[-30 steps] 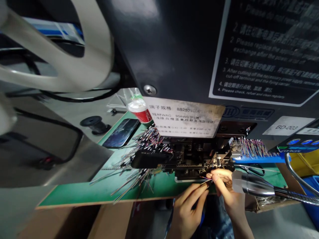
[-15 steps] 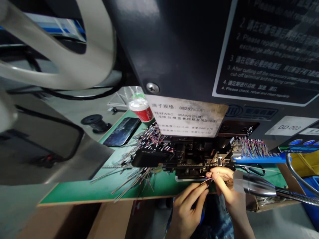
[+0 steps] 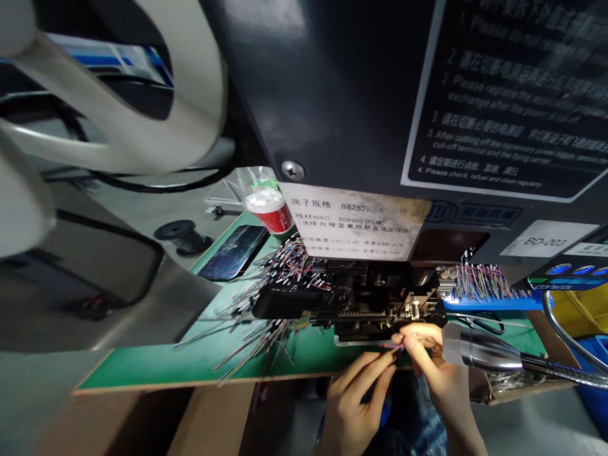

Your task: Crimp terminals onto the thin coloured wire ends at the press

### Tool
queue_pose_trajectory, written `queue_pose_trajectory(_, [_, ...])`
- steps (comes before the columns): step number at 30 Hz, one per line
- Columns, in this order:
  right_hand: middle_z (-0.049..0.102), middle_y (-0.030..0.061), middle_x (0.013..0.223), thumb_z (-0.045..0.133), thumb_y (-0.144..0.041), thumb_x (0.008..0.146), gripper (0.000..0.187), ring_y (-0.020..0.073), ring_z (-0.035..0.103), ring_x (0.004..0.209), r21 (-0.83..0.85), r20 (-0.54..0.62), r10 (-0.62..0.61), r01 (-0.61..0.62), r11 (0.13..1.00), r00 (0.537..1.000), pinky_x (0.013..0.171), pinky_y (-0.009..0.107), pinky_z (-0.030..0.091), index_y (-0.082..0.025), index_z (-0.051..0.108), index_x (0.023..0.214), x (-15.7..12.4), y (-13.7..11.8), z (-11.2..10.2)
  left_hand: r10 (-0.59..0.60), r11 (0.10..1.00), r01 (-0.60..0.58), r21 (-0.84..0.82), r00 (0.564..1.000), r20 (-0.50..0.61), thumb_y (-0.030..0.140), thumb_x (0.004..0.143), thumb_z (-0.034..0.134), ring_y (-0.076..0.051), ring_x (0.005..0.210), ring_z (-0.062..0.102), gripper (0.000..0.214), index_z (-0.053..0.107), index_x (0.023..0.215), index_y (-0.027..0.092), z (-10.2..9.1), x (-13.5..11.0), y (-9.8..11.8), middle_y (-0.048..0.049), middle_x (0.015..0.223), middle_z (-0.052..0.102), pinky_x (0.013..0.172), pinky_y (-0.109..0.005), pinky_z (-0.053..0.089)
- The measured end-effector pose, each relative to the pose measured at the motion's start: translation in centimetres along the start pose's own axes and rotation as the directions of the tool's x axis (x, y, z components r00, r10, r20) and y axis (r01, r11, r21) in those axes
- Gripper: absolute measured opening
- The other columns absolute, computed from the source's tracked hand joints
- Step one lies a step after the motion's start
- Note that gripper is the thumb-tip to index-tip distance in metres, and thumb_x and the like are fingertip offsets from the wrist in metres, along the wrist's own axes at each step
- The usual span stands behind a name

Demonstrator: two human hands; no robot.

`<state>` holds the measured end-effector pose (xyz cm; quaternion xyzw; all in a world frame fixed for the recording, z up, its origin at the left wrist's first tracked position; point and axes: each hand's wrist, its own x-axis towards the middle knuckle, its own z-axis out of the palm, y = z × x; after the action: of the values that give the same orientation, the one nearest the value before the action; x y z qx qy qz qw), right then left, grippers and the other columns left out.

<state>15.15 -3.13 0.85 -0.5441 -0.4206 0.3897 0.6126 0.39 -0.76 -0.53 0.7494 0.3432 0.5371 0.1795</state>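
Thin coloured wires point(image 3: 392, 347) run between my two hands, just in front of the crimping machine's tooling point(image 3: 414, 309). My right hand point(image 3: 434, 354) is closed, thumb and forefinger pinching the wires close to the tooling. Lower and to the left, my left hand point(image 3: 356, 396) has its fingers bent together around the wires' other part, which they mostly hide. The wire tips are too small to make out. A metal terminal strip point(image 3: 361, 315) leads into the tooling from the left.
The dark machine housing point(image 3: 342, 95) fills the upper view. Bundles of wires point(image 3: 289, 269) lie left on the green table point(image 3: 156, 367), beside a phone point(image 3: 234, 252) and a red cup point(image 3: 270, 212). A lamp head point(image 3: 491, 350) hangs by my right wrist; a blue tray point(image 3: 498, 304) holds more wires.
Both hands stay nearly in place, with the wires still between them. Bolts seen before on the block under the housing no longer show. The view has shifted slightly.
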Motion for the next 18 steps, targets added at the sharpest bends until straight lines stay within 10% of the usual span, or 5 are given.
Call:
queue_pose_trajectory(6, [0.077,-0.0003,0.086,0.086,-0.049,0.087,0.040,0.0163,0.055,0.063,0.196,0.137,0.005,-0.032,0.980,0.991,0.066,0.029,0.052,-0.037,0.076,0.125,-3.7,1.3,-1.5,-0.202,0.926,0.233,-0.296,0.971,0.130,0.029,0.105,0.067,-0.020,0.080,0.079,0.012,0.078,0.101,0.026,-1.4,-2.3,0.6,-0.0050,0.091,0.078,0.073,-0.025,0.066])
queue_pose_trajectory(13, [0.079,0.0027,0.079,0.098,-0.059,0.067,0.036,0.0223,0.073,0.078,0.093,0.010,0.140,-0.140,0.986,0.990,0.076,0.031,0.057,-0.029,0.085,0.081,-6.8,3.0,-3.5,-0.356,0.731,0.476,-0.490,0.878,0.321,0.057,0.096,0.072,-0.026,0.093,0.075,0.036,0.082,0.087,0.024,1.1,-4.2,1.6,-0.0140,0.112,0.071,0.084,-0.037,0.066])
queue_pose_trajectory(18, [0.077,0.0023,0.064,0.102,-0.046,0.064,0.027,0.0221,0.072,0.066,-0.058,-0.012,0.102,-0.102,0.993,0.995,0.069,0.031,0.057,-0.025,0.084,0.067,-5.8,2.4,-9.9,-0.280,0.741,0.491,-0.458,0.846,0.454,0.050,0.100,0.072,-0.024,0.092,0.076,0.027,0.083,0.103,0.026,1.7,-2.9,1.7,-0.0109,0.101,0.076,0.086,-0.031,0.065])
